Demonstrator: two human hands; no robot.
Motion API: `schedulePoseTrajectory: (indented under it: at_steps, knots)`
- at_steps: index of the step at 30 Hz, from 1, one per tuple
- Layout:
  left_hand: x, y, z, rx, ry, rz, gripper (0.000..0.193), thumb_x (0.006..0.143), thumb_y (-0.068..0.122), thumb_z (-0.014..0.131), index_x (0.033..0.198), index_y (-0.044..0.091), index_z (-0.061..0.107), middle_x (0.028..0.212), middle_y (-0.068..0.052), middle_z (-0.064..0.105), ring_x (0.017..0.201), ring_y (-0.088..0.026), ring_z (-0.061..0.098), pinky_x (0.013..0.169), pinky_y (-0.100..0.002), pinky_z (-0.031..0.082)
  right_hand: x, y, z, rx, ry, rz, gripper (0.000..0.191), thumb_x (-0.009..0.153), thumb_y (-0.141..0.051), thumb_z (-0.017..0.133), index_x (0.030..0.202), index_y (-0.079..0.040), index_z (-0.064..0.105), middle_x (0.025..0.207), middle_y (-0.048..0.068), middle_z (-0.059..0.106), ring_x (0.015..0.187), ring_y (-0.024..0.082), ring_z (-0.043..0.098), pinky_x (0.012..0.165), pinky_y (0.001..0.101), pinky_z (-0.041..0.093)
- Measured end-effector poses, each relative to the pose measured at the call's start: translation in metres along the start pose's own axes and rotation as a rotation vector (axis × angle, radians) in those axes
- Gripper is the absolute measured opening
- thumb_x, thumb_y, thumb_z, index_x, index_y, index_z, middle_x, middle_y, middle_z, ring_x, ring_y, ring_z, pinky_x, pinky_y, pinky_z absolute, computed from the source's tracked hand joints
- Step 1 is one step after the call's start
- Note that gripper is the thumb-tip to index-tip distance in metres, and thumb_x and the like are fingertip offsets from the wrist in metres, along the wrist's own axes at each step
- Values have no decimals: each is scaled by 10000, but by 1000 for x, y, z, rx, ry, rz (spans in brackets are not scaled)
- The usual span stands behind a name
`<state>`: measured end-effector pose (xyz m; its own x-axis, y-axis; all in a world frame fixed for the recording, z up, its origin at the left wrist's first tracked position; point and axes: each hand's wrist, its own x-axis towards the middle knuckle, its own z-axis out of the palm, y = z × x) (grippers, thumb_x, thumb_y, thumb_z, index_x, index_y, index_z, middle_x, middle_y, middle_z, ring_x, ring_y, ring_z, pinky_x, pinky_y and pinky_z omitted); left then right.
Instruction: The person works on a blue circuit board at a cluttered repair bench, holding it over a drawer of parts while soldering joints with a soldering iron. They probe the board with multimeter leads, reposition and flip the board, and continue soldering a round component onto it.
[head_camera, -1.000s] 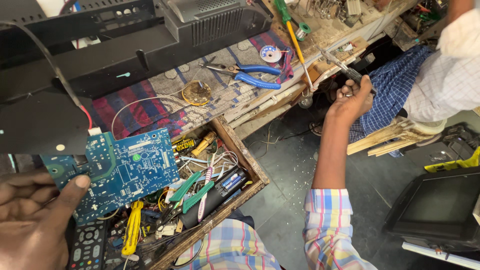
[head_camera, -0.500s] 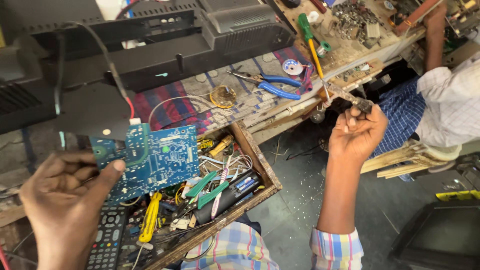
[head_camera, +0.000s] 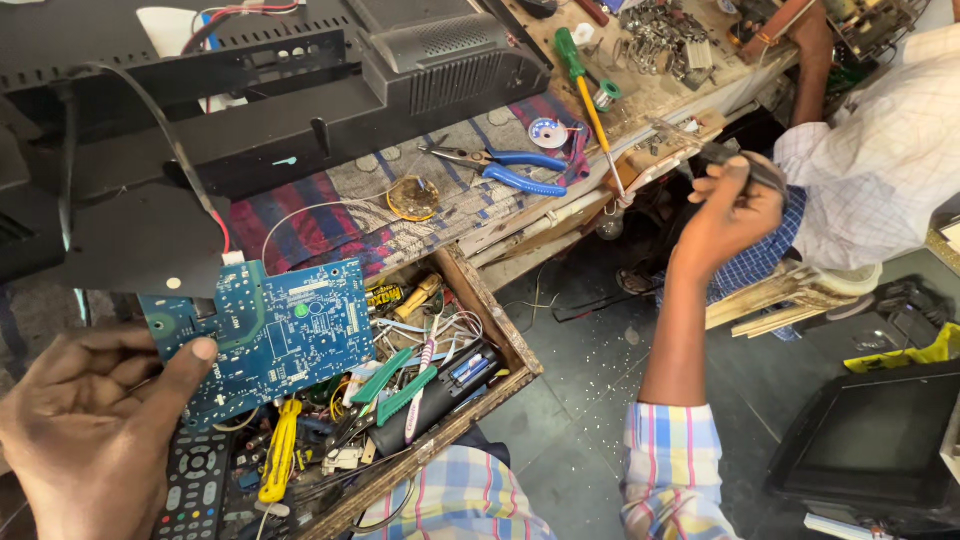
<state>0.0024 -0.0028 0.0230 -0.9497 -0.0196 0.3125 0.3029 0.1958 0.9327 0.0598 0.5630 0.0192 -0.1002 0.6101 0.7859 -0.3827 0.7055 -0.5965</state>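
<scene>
Your left hand (head_camera: 95, 420) is closest to you, low on the left. It holds the blue circuit board (head_camera: 265, 335) by its lower left corner, with the thumb pressed on top. The board lies up and to the right of that hand, its long side running left to right. It sits tilted over the open wooden drawer (head_camera: 500, 335). A red and black wire (head_camera: 205, 205) runs from the board's top left corner up to the black TV back (head_camera: 250, 110).

Under the board, the drawer is full of small stuff: a yellow-handled tool (head_camera: 280, 450), green-handled pliers (head_camera: 395, 385) and a black remote (head_camera: 190, 480) at the left.

Your right hand (head_camera: 725, 215) is farther out, raised on the right, well apart from the board. Its fingers are curled shut around a small dark object (head_camera: 745, 168). It is too small to tell what it is.

So the left hand is the one at the board. The right hand would have to come back left and down to reach it.

Farther away, on the striped cloth (head_camera: 300, 215), lie blue-handled pliers (head_camera: 505, 170) and a green-handled screwdriver (head_camera: 585, 85).

Another person in a checked shirt (head_camera: 880, 150) sits at the far right.
</scene>
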Motion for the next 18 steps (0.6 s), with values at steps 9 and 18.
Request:
schedulePoseTrajectory:
  at_steps: [9,18]
  knots:
    - [2,10,11,-211,-20,-33,246,941,-123,734,1103,-102,551,1043,-262,700,1006,-217,739,884,-317,639,-1,20,7,-36,-78,3,160,1129,-88,615,1186,61,623,940,113,707,715,111,665,602,244,536]
    - [3,9,9,-203,-53,-46,227,950,-136,720,1087,-109,541,1045,-269,701,974,-213,740,896,-306,629,-1,22,9,-2,-45,44,164,1107,-102,626,1191,38,605,924,107,717,682,105,659,581,234,531]
